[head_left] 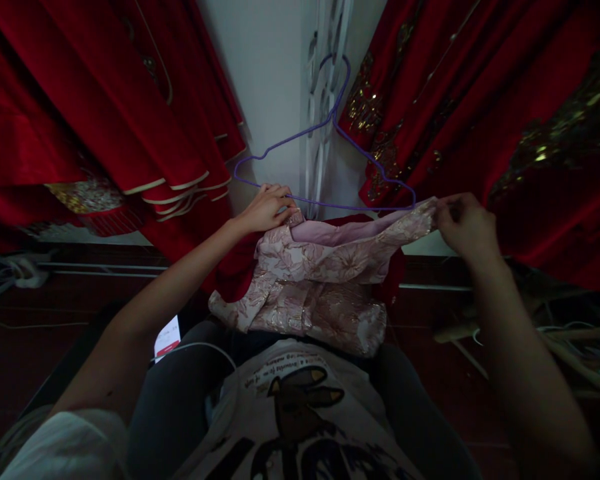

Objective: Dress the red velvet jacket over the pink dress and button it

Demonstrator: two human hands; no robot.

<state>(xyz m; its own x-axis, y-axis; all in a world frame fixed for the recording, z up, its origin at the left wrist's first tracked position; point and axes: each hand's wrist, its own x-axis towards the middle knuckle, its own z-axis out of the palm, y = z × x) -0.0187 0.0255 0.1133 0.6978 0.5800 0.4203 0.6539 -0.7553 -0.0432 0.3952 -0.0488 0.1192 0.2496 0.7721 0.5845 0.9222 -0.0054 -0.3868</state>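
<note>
Across my lap lies a pale pink brocade garment [325, 267] with gold flower patterns and a lilac lining. My left hand [269, 208] pinches its upper left edge, close to the lower bar of the hanger. With my right hand [465, 227] I grip the garment's upper right corner, pulled out to the side. Just above the garment's opening hangs a purple wire hanger [300, 135], its hook up by a white metal rack. Its lower right end sits near the garment's right corner; whether they touch I cannot tell.
Red garments with pale piping [145, 100] hang at the left. Red garments with gold sequins [460, 127] hang at the right. A lit phone screen [168, 339] shows by my left thigh, a white cable near it. Wooden legs [570, 340] stand at the lower right.
</note>
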